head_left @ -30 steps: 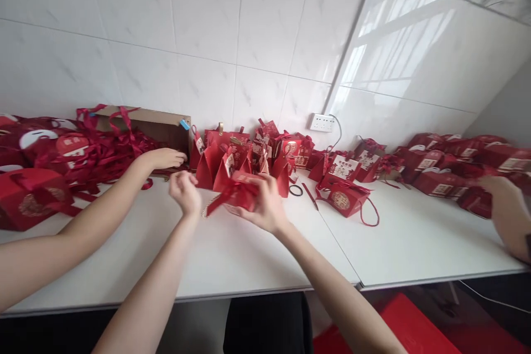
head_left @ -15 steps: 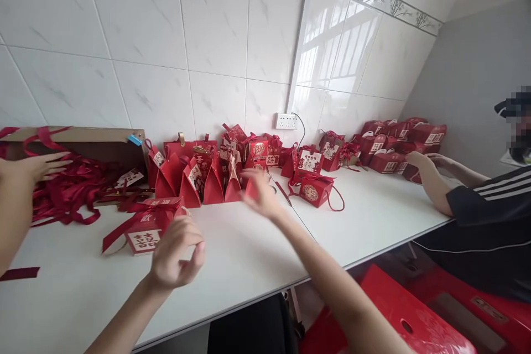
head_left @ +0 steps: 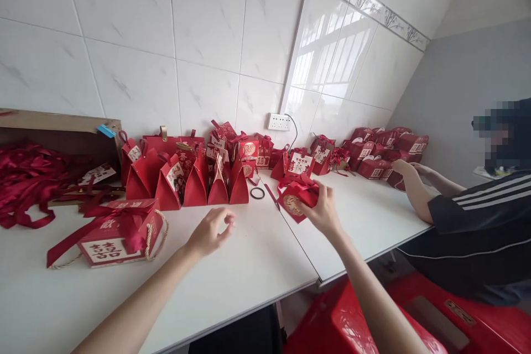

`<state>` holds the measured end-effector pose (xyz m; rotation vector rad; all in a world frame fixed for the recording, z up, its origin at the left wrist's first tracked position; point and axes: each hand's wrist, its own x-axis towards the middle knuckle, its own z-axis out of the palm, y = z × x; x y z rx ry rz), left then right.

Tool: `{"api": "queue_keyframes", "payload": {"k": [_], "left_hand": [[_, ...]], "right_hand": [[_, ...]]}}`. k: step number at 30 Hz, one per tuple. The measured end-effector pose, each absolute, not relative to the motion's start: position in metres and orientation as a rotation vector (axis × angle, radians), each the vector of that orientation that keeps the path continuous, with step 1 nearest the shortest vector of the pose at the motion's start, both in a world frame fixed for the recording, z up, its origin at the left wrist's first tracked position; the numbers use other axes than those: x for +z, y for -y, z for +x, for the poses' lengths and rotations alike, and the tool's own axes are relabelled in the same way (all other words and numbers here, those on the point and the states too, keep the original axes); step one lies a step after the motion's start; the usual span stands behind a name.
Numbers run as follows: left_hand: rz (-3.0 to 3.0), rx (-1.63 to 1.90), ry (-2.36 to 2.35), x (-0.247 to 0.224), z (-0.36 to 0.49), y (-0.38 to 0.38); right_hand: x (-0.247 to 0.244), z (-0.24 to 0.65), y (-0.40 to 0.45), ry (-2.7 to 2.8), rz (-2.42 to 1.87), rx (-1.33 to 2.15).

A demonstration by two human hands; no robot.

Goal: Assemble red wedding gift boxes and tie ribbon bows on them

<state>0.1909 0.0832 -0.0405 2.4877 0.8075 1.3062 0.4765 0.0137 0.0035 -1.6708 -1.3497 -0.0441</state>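
My right hand [head_left: 324, 211] grips a small red box with a gold round print [head_left: 294, 204], its fingers over the ribbon side, near the seam of the table. My left hand [head_left: 211, 231] hovers over the white table with loosely curled fingers, nothing between them. To its left sits a red gift box with a ribbon bow and rope handle [head_left: 112, 238]. Behind my hands stands a row of red triangular boxes [head_left: 197, 182]. A black ring [head_left: 258, 193] and a dark red pen-like item [head_left: 272, 197] lie between that row and my right hand.
A cardboard box [head_left: 62, 127] of dark red ribbons [head_left: 31, 168] is at the left. More red boxes [head_left: 373, 155] are piled at the far right, where a person in dark clothes [head_left: 489, 215] works. Red stools [head_left: 352, 321] stand below the table edge.
My right hand has moved right and taken hold of the small red box, now tilted. My left hand has moved right, off the bow-tied box. The other person's hand at the ribbons has left view.
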Motion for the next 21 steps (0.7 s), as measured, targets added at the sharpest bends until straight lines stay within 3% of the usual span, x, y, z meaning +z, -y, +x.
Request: {"api": "queue_keyframes", "payload": {"k": [4,7,10,12,14,21], "left_hand": [[2.329,1.3,-0.766,-0.044,0.181,-0.083],[2.194,1.277,-0.689,-0.047,0.185,-0.085],[2.085,1.259,-0.646,-0.053,0.194,-0.09],[2.024,1.247,-0.614,-0.056,0.198,-0.094],[1.977,1.241,-0.599,-0.058,0.2,-0.096],[1.986,1.279,-0.717,-0.058,0.198,-0.098]], "right_hand": [[-0.001,0.389,0.031,1.588,-1.658,0.101],[-0.008,0.373,0.063,1.522,-1.547,0.101],[-0.044,0.424,0.103,1.143,-1.494,-0.175],[-0.083,0.477,0.139,0.84,-1.715,-0.274],[-0.123,0.526,0.176,0.556,-2.084,-0.104],[-0.202,0.59,0.251,0.147,-2.486,0.378]]}}
